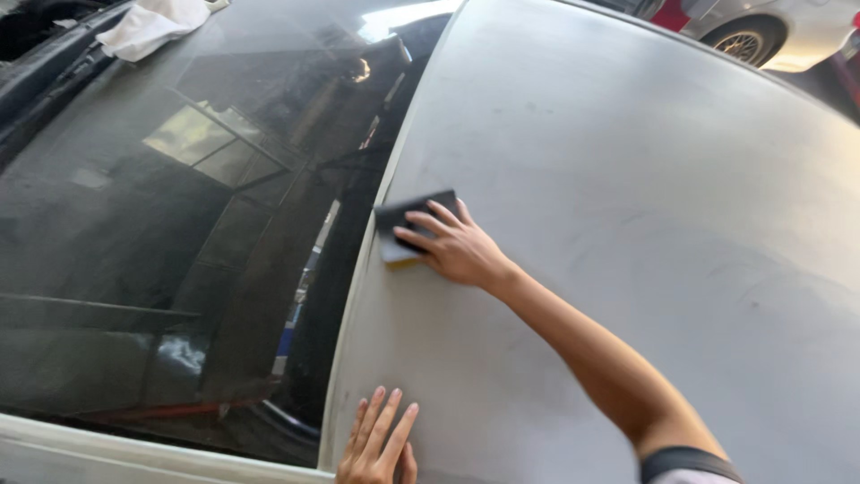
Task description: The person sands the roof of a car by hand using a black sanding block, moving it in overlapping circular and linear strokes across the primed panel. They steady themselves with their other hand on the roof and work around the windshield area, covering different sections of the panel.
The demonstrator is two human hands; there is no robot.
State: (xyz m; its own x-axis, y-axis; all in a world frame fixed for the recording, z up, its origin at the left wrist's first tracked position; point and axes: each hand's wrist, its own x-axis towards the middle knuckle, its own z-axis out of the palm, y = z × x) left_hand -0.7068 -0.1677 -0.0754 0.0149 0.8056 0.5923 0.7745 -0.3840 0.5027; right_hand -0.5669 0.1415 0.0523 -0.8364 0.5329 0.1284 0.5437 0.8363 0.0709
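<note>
Right hand [457, 246] fingers spread, pressing dark sanding block [408, 229] flat on grey car roof [627, 179], at the edge by windscreen [179, 197]. Left hand [381, 444] flat, open on roof, nearer. White cloth [152, 25] far beyond.

a wide, dull grey, matte car roof panel [645, 224] fills the right of the scene, its surface streaked with faint swirls. beside it, a dark tinted windscreen [161, 233] slopes away to the left, mirroring pale window-like panes and a bright spot of light near its upper edge. a crumpled white cloth [148, 25] lies at the top left by the black cowl trim [45, 63]. at the top right, a parked white car [788, 31] shows a spoked alloy wheel [742, 42], with something red just beside it.
</note>
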